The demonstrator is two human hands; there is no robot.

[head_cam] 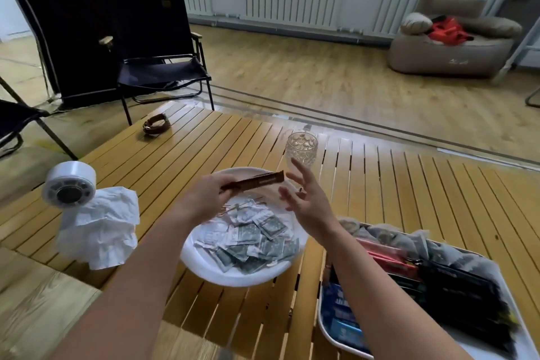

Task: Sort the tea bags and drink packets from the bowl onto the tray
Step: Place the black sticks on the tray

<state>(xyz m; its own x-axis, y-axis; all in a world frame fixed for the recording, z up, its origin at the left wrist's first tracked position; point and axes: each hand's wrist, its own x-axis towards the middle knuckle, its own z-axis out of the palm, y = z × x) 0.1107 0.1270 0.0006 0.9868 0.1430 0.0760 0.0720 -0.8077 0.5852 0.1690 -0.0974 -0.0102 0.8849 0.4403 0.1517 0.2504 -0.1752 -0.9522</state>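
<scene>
My slatted wooden table (380, 184) carries the bowl (233, 275), tray (330, 330), glass (301, 149), tape roll (68, 184), crumpled tissue (99, 231) — and perhaps a coiled belt (156, 123).

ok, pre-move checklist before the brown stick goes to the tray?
1. Left hand grips brown stick packet at one end: ok.
2. Right hand open, fingers spread, not touching the packet: ok.
3. Bare spot on tray for it: cannot tell, contents blurred.
4. Glass stands close behind the right hand, knock risk: not ok.
5. Bowl holds unsorted sachets: ok.
</scene>
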